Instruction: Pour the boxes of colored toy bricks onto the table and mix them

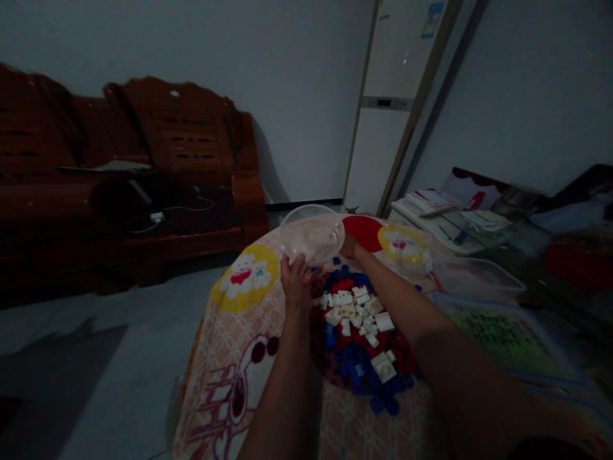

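Note:
A clear round plastic bowl [312, 239] is at the far side of the table, its rim tipped up. My left hand [297, 281] grips its near left rim, with thumb and fingers bent at the edge. My right hand [350, 246] is at the bowl's right side, its fingers partly hidden behind the rim. Nearer me lies a heap of toy building bricks: white bricks [352, 310] on top, blue bricks [354, 367] at the front and edges, red bricks [405, 354] among them. The bowl seems to hold no bricks.
A patterned cloth [215, 358] covers the table. On the right are a clear shallow tray [479, 278], a green sheet in a clear folder [502, 335] and a glass table with papers [426, 201]. A wooden bench [186, 147] stands back left, a tall white cabinet unit [378, 147] behind.

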`<action>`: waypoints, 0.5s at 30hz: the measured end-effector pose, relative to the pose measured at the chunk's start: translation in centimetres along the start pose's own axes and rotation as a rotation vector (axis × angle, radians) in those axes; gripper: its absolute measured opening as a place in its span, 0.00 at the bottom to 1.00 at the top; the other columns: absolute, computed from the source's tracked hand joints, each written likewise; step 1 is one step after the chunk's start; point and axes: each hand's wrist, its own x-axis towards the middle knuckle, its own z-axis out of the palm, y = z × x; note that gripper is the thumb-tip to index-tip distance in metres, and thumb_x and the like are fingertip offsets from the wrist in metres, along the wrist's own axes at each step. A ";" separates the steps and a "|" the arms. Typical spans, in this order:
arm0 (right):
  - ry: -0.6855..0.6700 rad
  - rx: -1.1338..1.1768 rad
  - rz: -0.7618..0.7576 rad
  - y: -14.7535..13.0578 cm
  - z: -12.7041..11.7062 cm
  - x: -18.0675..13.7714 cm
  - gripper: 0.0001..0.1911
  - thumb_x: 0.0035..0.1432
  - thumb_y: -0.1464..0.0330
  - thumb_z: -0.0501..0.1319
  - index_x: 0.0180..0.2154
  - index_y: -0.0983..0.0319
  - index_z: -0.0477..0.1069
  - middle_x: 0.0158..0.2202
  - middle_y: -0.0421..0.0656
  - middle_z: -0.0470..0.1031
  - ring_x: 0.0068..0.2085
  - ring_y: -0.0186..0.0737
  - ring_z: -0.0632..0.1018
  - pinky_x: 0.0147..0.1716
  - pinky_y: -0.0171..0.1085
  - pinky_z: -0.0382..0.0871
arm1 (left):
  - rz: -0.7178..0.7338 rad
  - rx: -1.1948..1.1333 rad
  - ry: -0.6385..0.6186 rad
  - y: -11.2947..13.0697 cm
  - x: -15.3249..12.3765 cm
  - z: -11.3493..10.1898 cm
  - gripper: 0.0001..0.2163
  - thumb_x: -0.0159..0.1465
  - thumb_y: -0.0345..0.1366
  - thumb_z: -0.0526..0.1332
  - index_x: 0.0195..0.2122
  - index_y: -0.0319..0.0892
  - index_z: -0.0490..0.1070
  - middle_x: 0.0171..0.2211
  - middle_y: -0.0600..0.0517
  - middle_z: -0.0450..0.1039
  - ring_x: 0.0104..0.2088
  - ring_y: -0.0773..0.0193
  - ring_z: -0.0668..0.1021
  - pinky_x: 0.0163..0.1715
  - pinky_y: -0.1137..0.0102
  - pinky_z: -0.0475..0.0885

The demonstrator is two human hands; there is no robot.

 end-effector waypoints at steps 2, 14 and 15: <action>0.051 0.061 0.100 1.0 -1.1 -0.9 0.19 0.68 0.69 0.52 0.50 0.71 0.76 0.45 0.55 0.83 0.46 0.45 0.83 0.46 0.37 0.76 | -0.010 0.010 0.001 -0.2 0.0 0.0 0.25 0.56 0.47 0.69 0.53 0.51 0.67 0.50 0.48 0.71 0.45 0.59 0.81 0.39 0.64 0.82; 0.154 0.463 0.450 2.9 -7.0 -6.7 0.13 0.61 0.71 0.56 0.35 0.67 0.80 0.14 0.38 0.71 0.16 0.34 0.72 0.16 0.29 0.65 | -0.180 0.112 -0.106 -2.8 -0.6 1.2 0.41 0.55 0.45 0.74 0.68 0.49 0.59 0.61 0.40 0.66 0.52 0.54 0.79 0.44 0.64 0.81; 0.164 0.382 0.487 3.4 -7.0 -6.7 0.14 0.60 0.72 0.55 0.33 0.67 0.80 0.15 0.40 0.72 0.16 0.35 0.73 0.18 0.30 0.67 | -0.185 0.115 -0.118 -2.9 -0.6 1.3 0.41 0.55 0.45 0.74 0.68 0.49 0.60 0.62 0.40 0.65 0.54 0.53 0.78 0.46 0.63 0.80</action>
